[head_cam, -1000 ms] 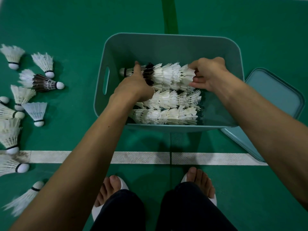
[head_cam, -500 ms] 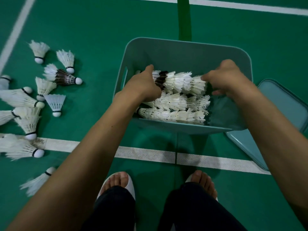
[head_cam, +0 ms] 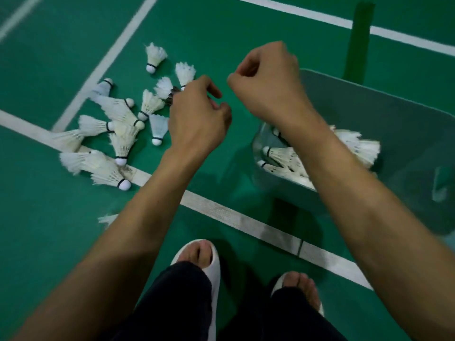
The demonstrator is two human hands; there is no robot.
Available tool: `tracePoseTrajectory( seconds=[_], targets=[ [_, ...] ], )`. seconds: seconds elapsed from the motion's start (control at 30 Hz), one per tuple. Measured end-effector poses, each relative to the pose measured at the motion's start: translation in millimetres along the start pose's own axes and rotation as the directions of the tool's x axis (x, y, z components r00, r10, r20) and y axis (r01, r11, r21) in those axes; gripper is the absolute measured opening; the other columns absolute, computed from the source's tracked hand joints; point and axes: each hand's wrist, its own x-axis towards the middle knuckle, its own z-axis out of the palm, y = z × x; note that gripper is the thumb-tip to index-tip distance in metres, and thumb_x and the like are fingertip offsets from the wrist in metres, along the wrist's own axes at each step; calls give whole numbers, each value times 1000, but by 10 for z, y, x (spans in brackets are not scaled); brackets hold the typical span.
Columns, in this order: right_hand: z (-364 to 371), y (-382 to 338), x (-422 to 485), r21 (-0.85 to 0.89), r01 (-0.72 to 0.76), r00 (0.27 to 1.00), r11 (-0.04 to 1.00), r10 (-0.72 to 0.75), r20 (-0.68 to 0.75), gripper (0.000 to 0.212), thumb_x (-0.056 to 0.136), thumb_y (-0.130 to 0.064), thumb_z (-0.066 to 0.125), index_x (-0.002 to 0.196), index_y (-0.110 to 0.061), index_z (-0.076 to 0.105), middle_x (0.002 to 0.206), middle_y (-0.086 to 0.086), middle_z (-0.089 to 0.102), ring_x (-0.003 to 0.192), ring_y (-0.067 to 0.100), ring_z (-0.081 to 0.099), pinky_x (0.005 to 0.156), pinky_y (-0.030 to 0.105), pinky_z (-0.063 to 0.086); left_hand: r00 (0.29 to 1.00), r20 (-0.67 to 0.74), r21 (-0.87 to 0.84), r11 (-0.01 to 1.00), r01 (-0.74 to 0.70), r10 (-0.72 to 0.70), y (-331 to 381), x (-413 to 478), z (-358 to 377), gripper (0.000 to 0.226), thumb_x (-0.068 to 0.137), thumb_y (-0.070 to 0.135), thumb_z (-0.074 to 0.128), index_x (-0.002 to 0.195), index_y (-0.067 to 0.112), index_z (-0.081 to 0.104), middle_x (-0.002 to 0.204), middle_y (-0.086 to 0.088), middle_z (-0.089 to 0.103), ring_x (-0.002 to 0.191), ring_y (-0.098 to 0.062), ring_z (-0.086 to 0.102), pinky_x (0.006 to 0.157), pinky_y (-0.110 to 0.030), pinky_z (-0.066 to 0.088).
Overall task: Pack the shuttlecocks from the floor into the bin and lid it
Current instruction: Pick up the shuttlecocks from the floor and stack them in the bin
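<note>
Head view, looking down: my left hand [head_cam: 197, 116] and right hand [head_cam: 268, 82] hover above the green floor [head_cam: 49, 217]. They are between a loose pile of shuttlecocks [head_cam: 121, 146] on my left and the grey bin [head_cam: 394, 114] on my right, where packed shuttlecocks [head_cam: 357, 146] lie in rows. Both hands are loosely curled and seem to hold nothing, though they are blurred. The shuttlecocks look featherlight and easily crushed. I judge it best to pinch each by its cork base, not the feathers. No lid is in view.

Loose shuttlecocks [head_cam: 118, 134] left of bin [head_cam: 394, 124] (more inside)
</note>
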Motion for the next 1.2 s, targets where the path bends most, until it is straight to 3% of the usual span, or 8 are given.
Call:
tracePoseTrajectory(
  seconds=[0.2,0.37,0.5,0.67,0.8,0.97,1.07,1.2],
  targets=[
    [1110,-447,-60,-71,145,959,987,-122,255,22,81,-20,58,94,-12,73,95,11,75,93,33,69,80,41,58,927,-170,40,937,347,-335,-1224,-111,-274,21,79,23,65,99,19,62,94,1,68,91,-26,64,76,-38,53],
    [1788,-240,-115,-191,69,909,979,17,417,30,85,-18,68,115,-10,66,119,14,67,109,35,63,88,41,55,707,-406,146,722,676,-580,-1826,-353,-241,56,75,29,70,123,11,46,129,-15,48,118,-37,47,92,-48,41],
    [2256,-145,39,-244,105,941,964,-17,338,48,84,-21,73,127,-12,54,132,16,51,121,35,49,95,41,45,646,-390,63,681,729,-656,-2201,-196,-220,97,74,48,82,148,18,27,139,-18,38,123,-40,43,94,-53,43],
    [2589,-32,205,-207,199,940,958,-127,317,50,85,-21,73,131,-16,54,130,12,51,118,31,49,94,41,48,656,-346,56,683,728,-671,-2360,-55,-98,78,84,21,71,148,26,27,133,-16,46,119,-38,48,88,-47,45],
    [2758,41,197,-145,227,947,963,-184,263,40,84,-18,75,119,-14,57,126,8,53,113,26,50,93,38,49,578,-373,22,616,788,-726,-2392,26,-115,75,76,18,79,135,19,32,131,-12,42,102,-36,57,74,-42,43],
    [2895,21,211,-100,220,962,970,-199,186,59,79,-18,78,130,-13,49,125,8,61,112,28,54,89,43,50,621,-395,79,649,757,-677,-2417,22,-126,85,70,24,73,139,7,27,129,-14,43,104,-38,57,72,-41,37],
    [2878,47,168,-134,235,959,963,-207,197,38,86,-18,71,122,-15,57,112,4,68,109,27,53,88,43,47,681,-345,108,694,712,-646,-2477,38,-104,100,74,39,65,157,24,11,126,-14,41,90,-34,51,75,-41,38],
    [2758,130,70,-135,246,960,960,-222,170,6,91,-19,65,91,-19,59,86,-3,63,93,22,49,78,37,36,766,-303,235,735,636,-566,-2547,106,-173,61,93,51,56,144,25,34,125,-16,51,96,-38,58,77,-39,37]
  ],
)
